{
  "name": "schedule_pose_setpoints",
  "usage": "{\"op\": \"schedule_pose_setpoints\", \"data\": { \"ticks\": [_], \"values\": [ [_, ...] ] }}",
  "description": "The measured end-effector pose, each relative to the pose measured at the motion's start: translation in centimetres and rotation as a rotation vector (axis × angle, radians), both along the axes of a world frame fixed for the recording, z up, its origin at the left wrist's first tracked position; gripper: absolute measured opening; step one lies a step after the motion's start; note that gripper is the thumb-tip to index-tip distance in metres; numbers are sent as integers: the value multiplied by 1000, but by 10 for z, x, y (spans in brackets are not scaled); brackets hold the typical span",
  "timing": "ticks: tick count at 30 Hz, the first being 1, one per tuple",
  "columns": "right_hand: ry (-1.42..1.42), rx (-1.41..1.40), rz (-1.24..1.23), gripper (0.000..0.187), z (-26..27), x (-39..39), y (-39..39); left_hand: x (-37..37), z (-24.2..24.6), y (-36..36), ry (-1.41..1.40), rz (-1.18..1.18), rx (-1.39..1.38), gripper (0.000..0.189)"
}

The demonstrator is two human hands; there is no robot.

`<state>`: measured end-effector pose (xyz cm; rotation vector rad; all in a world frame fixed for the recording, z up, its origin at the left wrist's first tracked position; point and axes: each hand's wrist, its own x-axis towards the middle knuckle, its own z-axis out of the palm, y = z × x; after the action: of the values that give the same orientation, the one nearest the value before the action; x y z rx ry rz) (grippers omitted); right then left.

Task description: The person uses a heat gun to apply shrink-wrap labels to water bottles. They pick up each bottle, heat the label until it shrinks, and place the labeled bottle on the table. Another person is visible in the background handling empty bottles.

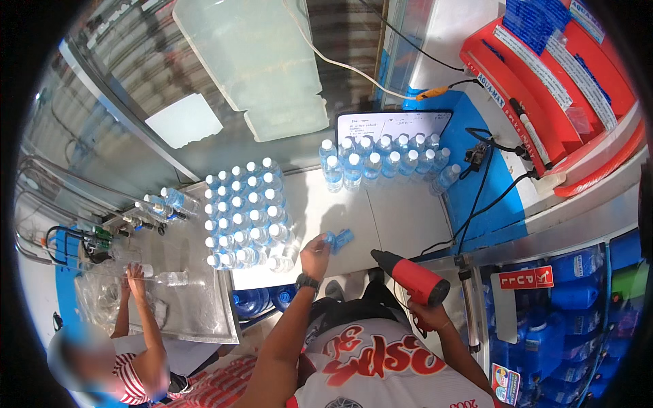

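My left hand (315, 255), with a dark watch at the wrist, is over the white tabletop (352, 204). Its fingertips pinch a small piece of clear blue plastic film (332, 241), and more blue film (345, 236) lies against it. In my right hand (430, 312) is a red and black heat gun (416, 278), held by the handle with its nozzle toward the table. Left of my left hand, several rows of small capped water bottles (245, 214) stand close together. One bottle (281, 264) at their near corner leans or lies on its side.
More capped bottles (382, 160) stand along the back before a written whiteboard (398, 122). Black cords (474, 209) run down the right wall below a red rack (535, 97). At left, a co-worker's hands (133, 278) handle a bottle over a metal sink counter (199, 306).
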<state>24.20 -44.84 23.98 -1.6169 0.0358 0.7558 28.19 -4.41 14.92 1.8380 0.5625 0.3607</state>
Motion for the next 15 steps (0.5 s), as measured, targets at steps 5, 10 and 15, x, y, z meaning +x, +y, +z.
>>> {"op": "schedule_pose_setpoints", "data": {
  "ticks": [5,10,15],
  "values": [
    [4,41,-4,35,2,3,3,-63,52,13,-117,19,-144,34],
    [36,6,12,36,-4,6,13,-124,77,56,-166,230,-19,31],
    [5,62,93,26,-5,11,26,-146,64,93,-41,371,89,34]
  ]
}}
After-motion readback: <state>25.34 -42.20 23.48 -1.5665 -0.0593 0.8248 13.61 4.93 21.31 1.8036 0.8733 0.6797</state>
